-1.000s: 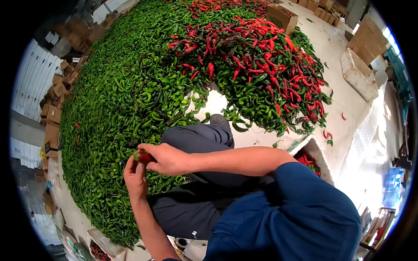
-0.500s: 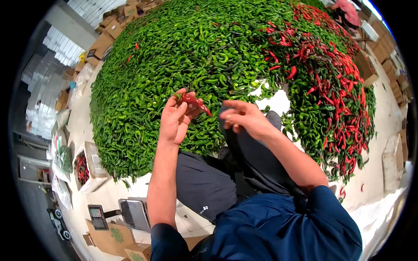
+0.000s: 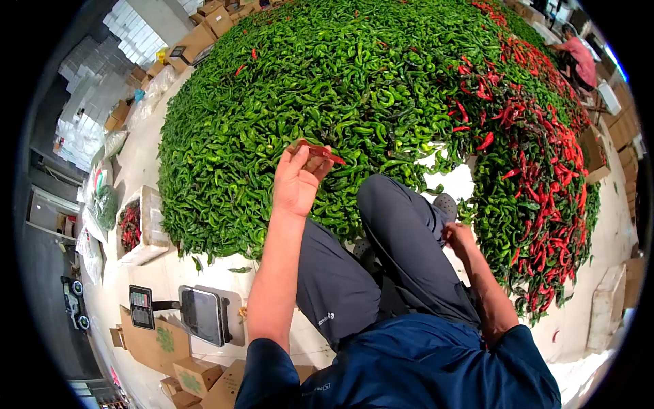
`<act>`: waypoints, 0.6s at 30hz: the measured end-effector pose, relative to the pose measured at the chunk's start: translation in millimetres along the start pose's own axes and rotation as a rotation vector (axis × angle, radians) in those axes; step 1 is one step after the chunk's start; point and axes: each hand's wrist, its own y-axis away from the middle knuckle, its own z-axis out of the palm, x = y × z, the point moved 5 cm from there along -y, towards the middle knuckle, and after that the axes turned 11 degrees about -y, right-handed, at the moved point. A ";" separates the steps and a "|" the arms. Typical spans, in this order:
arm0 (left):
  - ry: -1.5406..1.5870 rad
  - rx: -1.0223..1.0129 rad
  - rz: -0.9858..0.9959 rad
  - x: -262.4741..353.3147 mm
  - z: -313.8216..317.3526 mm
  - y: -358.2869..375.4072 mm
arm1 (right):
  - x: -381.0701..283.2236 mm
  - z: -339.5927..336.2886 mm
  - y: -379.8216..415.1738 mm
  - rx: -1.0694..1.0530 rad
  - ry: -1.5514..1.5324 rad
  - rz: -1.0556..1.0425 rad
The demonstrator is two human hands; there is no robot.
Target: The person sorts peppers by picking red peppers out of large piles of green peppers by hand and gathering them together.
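Observation:
A dark red chili pepper [image 3: 324, 153] lies between the thumb and fingers of my left hand [image 3: 298, 183], raised over the near edge of the green chili pile [image 3: 306, 88]. The pepper's pointed end faces right. My right hand [image 3: 460, 236] is low beside my right shin, close to my grey shoe [image 3: 445, 206]. Its fingers are curled in, and whatever they may hold is hidden. Red chili peppers [image 3: 538, 184] form a band on the right side of the pile, mixed with dark green ones.
At the left stands a white foam box [image 3: 154, 228] with dark red peppers inside. A scale [image 3: 202, 315] sits at lower left near cardboard boxes [image 3: 160, 341]. Another person [image 3: 579, 60] in a pink top is at the far right edge of the pile.
My right hand has swung from beside the red pepper down and right to near my shoe. My left hand keeps the pepper, now turned more level. The view has shifted.

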 end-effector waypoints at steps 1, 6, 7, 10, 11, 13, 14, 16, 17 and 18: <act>-0.010 0.031 0.001 -3.9 -5.1 0.7 | 17.9 -15.2 -6.8 0.008 0.060 0.026; -0.017 0.093 -0.114 -31.5 -25.3 1.4 | 152.7 -95.2 -75.1 -0.057 0.984 -0.190; -0.027 0.108 -0.162 -36.2 -32.8 2.3 | 196.7 -125.2 -107.8 -0.114 1.115 -0.117; 0.120 0.237 -0.220 -57.7 -32.1 0.6 | 117.9 -80.1 -30.7 -0.104 1.035 -0.065; 0.164 0.313 -0.227 -63.8 -30.5 2.4 | 108.8 -78.4 -26.3 -0.053 0.952 -0.122; 0.244 0.416 -0.327 -93.3 -42.9 6.6 | 82.9 -75.1 -5.7 0.018 0.896 -0.210; 0.202 0.361 -0.310 -94.7 -37.0 5.3 | 75.9 -77.1 2.4 0.051 0.864 -0.137; 0.108 0.261 -0.278 -91.6 -29.8 7.6 | 74.6 -91.4 15.7 0.109 0.833 -0.102; 0.108 0.219 -0.254 -95.4 -28.2 5.2 | 78.7 -99.8 20.1 0.133 0.812 -0.083; 0.052 0.210 -0.262 -102.0 -28.0 0.2 | 97.4 -117.4 11.1 0.132 0.841 -0.057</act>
